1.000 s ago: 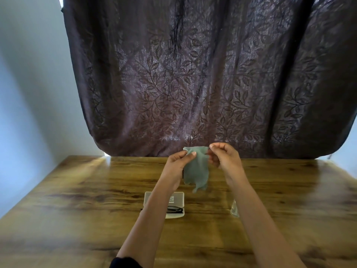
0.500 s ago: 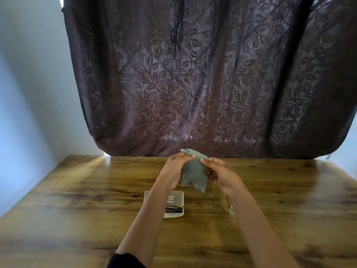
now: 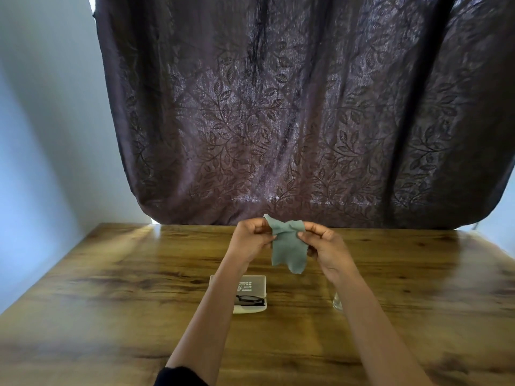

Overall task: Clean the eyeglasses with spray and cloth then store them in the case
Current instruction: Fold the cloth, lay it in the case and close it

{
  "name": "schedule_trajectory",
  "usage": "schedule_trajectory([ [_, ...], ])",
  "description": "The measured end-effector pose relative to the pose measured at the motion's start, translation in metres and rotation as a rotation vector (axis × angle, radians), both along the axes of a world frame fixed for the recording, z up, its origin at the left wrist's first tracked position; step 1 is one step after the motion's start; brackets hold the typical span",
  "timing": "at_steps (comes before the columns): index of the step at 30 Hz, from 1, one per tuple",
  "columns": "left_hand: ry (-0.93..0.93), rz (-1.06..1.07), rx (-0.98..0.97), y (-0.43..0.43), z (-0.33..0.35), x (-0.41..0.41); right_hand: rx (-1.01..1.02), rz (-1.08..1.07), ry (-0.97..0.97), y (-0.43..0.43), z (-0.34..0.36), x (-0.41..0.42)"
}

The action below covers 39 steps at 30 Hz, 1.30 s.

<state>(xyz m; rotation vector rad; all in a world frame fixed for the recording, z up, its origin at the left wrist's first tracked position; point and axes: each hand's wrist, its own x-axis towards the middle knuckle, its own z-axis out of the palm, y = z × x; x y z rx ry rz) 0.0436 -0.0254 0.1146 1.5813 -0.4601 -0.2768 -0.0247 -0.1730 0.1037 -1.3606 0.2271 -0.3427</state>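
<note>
Head view: left hand (image 3: 250,240) and right hand (image 3: 324,246) both pinch the cloth (image 3: 288,250) by its top edge above the table (image 3: 111,274), long axis hanging vertical. Eyeglasses (image 3: 249,300) lie crosswise in the open case (image 3: 252,293) below.

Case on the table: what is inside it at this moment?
Black eyeglasses lie in the near half of the open case; its lid shows printed text. The left forearm covers the case's left end, hiding that part of the frame.
</note>
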Motion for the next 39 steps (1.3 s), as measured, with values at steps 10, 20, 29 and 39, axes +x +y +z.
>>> schedule_trajectory([
  [10, -0.674, 0.174, -0.068, -0.003, 0.006, -0.011, -0.310, -0.138, -0.416, -0.006, 0.000, 0.005],
  [20, -0.285, 0.264, -0.224, -0.010, 0.012, -0.014, -0.430, -0.053, -0.630, -0.002, 0.007, 0.002],
  [29, -0.046, 0.074, -0.189, -0.006, 0.011, -0.013, -0.512, 0.015, -0.594, -0.004, 0.006, 0.003],
  [39, -0.295, 0.118, -0.054, -0.004, 0.015, -0.011, -0.051, -0.063, -0.352, 0.003, 0.004, 0.003],
])
